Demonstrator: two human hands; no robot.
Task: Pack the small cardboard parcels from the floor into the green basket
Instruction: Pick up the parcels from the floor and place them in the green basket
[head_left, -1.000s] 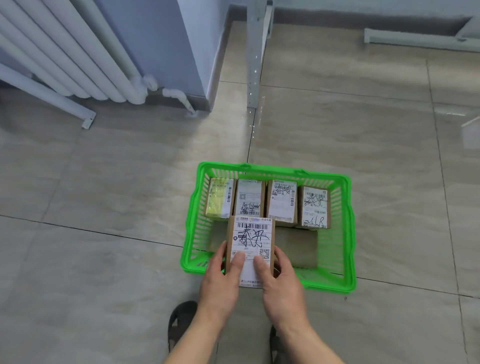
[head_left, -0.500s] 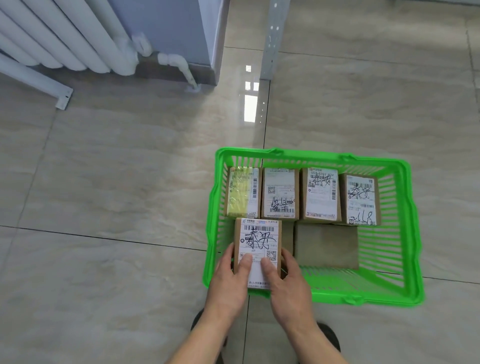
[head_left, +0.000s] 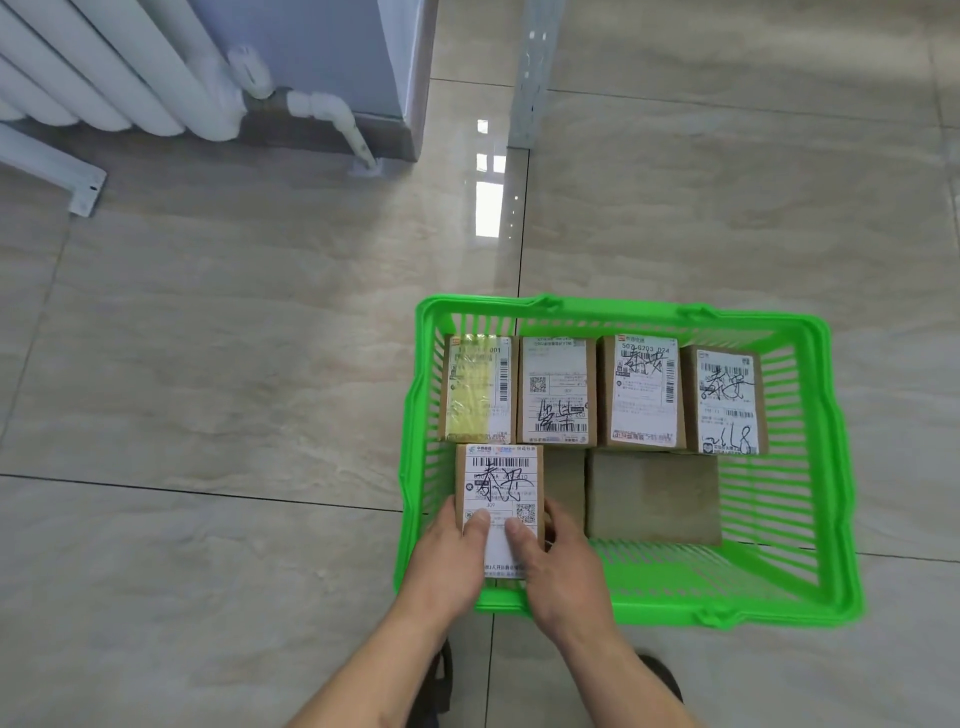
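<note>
Parcel (head_left: 498, 499) held lengthwise at the near-left corner of the green basket (head_left: 836, 467), left hand (head_left: 447, 558) and right hand (head_left: 563, 566) fingers pinching its near end, open slot directly beneath

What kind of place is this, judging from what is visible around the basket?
Probably an indoor room, perhaps a parcel sorting or storage space. It has a glossy tiled floor, a white wall radiator in the corner, and labelled cardboard parcels in a green basket.
</note>
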